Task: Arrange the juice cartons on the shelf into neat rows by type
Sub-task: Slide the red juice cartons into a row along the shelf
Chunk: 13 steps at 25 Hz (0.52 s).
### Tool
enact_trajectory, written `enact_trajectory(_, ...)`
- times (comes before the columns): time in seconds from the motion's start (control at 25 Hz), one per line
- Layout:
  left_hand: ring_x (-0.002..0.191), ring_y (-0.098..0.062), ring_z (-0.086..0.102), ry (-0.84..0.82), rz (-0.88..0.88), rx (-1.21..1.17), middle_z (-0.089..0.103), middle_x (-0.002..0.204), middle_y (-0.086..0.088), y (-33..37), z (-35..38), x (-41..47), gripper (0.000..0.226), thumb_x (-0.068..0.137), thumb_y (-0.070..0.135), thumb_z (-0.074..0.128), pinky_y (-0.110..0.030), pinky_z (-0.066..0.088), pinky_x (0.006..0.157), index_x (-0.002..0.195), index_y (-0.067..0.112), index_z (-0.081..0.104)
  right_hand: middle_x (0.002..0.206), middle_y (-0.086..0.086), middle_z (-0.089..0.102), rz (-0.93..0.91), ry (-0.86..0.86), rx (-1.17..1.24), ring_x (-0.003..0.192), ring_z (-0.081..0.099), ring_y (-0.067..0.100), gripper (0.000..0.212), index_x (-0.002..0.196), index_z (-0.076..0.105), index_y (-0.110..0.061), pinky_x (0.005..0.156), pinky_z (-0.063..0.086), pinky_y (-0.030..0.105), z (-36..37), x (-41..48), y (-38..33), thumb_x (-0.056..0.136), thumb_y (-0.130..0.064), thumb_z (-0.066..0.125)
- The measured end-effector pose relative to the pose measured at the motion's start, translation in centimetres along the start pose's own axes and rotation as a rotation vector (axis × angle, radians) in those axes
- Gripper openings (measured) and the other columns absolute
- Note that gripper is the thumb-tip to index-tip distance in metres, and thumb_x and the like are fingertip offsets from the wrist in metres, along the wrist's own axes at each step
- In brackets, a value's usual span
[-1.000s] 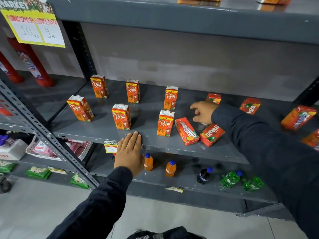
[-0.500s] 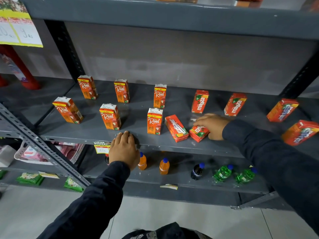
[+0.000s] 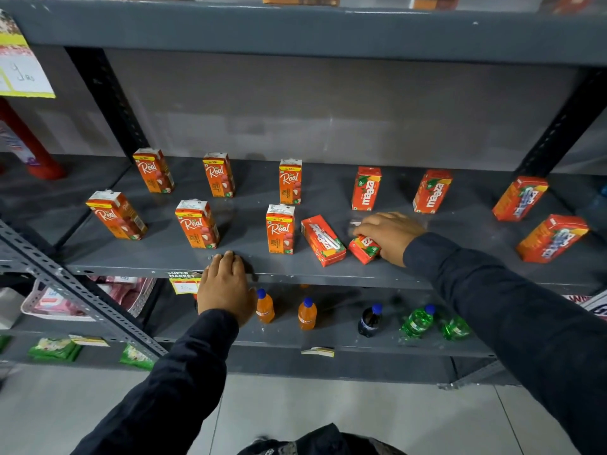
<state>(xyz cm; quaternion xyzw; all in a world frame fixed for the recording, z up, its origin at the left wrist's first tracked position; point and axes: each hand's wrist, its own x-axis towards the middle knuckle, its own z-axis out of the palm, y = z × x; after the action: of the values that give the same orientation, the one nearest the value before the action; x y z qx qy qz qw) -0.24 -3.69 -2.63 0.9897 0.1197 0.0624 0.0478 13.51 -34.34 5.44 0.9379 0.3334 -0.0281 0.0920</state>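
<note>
Several orange Real cartons stand upright in two rows on the left half of the grey shelf [image 3: 460, 274], the nearest being a front one [image 3: 280, 228]. Two Maaza cartons [image 3: 366, 188] [image 3: 432, 191] stand upright at the back. A Maaza carton [image 3: 323, 240] lies flat beside the Real row. My right hand [image 3: 391, 234] is closed over another lying Maaza carton [image 3: 364, 248]. Two more orange cartons [image 3: 520, 198] [image 3: 553, 238] sit tilted at the right. My left hand [image 3: 226, 284] rests flat on the shelf's front edge, holding nothing.
Below, small orange bottles [image 3: 265, 307] [image 3: 307, 314], a dark bottle [image 3: 370, 318] and green bottles [image 3: 418, 320] stand on a lower shelf. A slanted metal upright [image 3: 82, 290] crosses at left. Red containers [image 3: 36, 149] fill the neighbouring bay. An upper shelf [image 3: 295, 31] overhangs.
My right hand has come from the back of the shelf to the front and closed on the lying Maaza carton. A Maaza carton now stands upright at the back. My left hand stayed.
</note>
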Motion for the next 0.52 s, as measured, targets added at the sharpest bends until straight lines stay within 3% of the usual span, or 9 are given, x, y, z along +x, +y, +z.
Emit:
enact_trajectory(0.2, 0.139, -0.033, 0.029, 0.004, -0.013, -0.003, 0.039, 0.147, -0.014, 0.1, 0.1, -0.1, 0.075, 0.076, 0.038, 0.066, -0.046, 0.028, 0.113, 0.136, 0.006, 0.035, 0.124, 0.003, 0.051, 0.179, 0.236, 0.205, 0.1, 0.057, 0.027, 0.064, 0.128, 0.04, -0.027, 0.076, 0.05, 0.037, 0.0, -1.0, 0.6, 0.071, -0.026, 0.07)
enact_trajectory(0.28, 0.139, -0.033, 0.029, 0.007, -0.017, -0.005, 0.038, 0.147, -0.015, 0.2, 0.1, -0.1, 0.076, 0.076, 0.038, 0.066, -0.046, 0.028, 0.113, 0.137, 0.006, 0.034, 0.117, 0.004, 0.051, 0.299, 0.346, 0.424, 0.095, 0.055, 0.023, 0.065, 0.125, 0.046, -0.024, 0.077, 0.049, 0.035, -0.2, -1.1, 0.8, 0.066, -0.037, 0.072)
enact_trajectory(0.36, 0.138, -0.034, 0.029, 0.009, -0.015, 0.002, 0.038, 0.147, -0.015, 0.2, 0.1, -0.1, 0.077, 0.075, 0.038, 0.066, -0.046, 0.028, 0.113, 0.137, 0.005, 0.035, 0.103, 0.0, 0.056, 0.424, 0.454, 0.671, 0.087, 0.055, 0.017, 0.059, 0.108, 0.053, -0.023, 0.074, 0.044, 0.029, -0.4, -0.9, 1.1, 0.057, -0.042, 0.076)
enact_trajectory(0.44, 0.138, -0.034, 0.029, 0.01, -0.012, 0.014, 0.038, 0.147, -0.016, 0.2, 0.1, -0.1, 0.078, 0.075, 0.038, 0.067, -0.046, 0.028, 0.113, 0.137, 0.005, 0.034, 0.092, -0.011, 0.061, 0.537, 0.469, 0.945, 0.08, 0.059, 0.011, 0.06, 0.098, 0.048, -0.03, 0.07, 0.044, 0.026, -0.6, -0.8, 1.2, 0.05, -0.047, 0.08)
enact_trajectory(0.52, 0.139, -0.034, 0.028, 0.006, -0.016, 0.013, 0.037, 0.148, -0.016, 0.3, 0.1, -0.1, 0.078, 0.075, 0.038, 0.066, -0.046, 0.028, 0.114, 0.137, 0.004, 0.034, 0.092, -0.011, 0.064, 0.599, 0.464, 1.151, 0.081, 0.063, 0.008, 0.065, 0.101, 0.048, -0.027, 0.07, 0.05, 0.029, -0.7, -0.5, 1.4, 0.051, -0.053, 0.081)
